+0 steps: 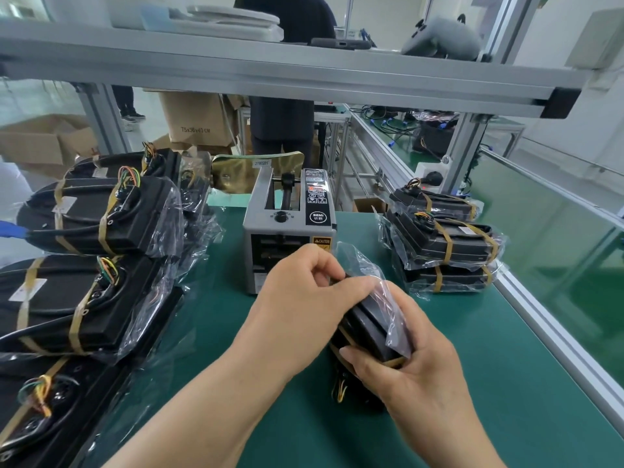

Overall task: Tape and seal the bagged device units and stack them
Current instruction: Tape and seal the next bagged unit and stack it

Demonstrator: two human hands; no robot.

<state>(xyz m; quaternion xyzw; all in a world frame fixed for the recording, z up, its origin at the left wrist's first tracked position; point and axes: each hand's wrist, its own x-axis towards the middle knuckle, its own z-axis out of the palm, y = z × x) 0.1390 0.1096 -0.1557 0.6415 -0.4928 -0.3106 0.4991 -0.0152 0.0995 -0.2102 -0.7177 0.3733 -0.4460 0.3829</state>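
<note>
A black bagged device unit [366, 327] stands on end on the green mat, in front of the grey tape dispenser [287, 231]. My right hand [408, 359] grips its lower side, thumb on a tan tape band. My left hand [304, 292] pinches the loose clear bag flap at the unit's top. Coloured wires stick out below the unit. To the right sits a stack of taped, bagged units [445, 244]. More bagged units [98, 211] are piled on the left.
The green mat [236, 332] covers the bench; its aluminium edge rail [553, 336] runs along the right. An aluminium shelf beam [270, 72] crosses overhead. A person stands behind the bench, with cardboard boxes [196, 119] near them.
</note>
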